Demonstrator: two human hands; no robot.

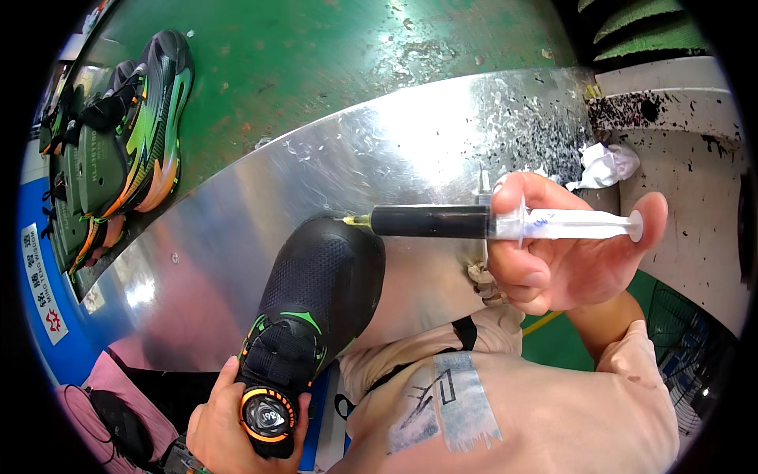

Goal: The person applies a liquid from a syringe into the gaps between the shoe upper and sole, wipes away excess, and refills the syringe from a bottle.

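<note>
A black sneaker (322,272) with green and orange trim points its toe away from me over the metal surface. My left hand (217,426) is closed around its ankle end, beside a round orange-ringed dial on the tongue. In my right hand (564,268) lies a syringe (430,222) filled with black liquid, held level. The fingers grip its flange and the thumb presses against the plunger's end. Its yellow-hubbed tip (357,220) is at the toe's upper edge; whether it touches the shoe I cannot tell.
Several green, black and orange sneakers (150,118) stand at the far left. A green worktop (316,63) lies beyond the shiny metal sheet (229,229). Crumpled white paper (608,164) sits at the right, by a paint-stained white fixture (671,110).
</note>
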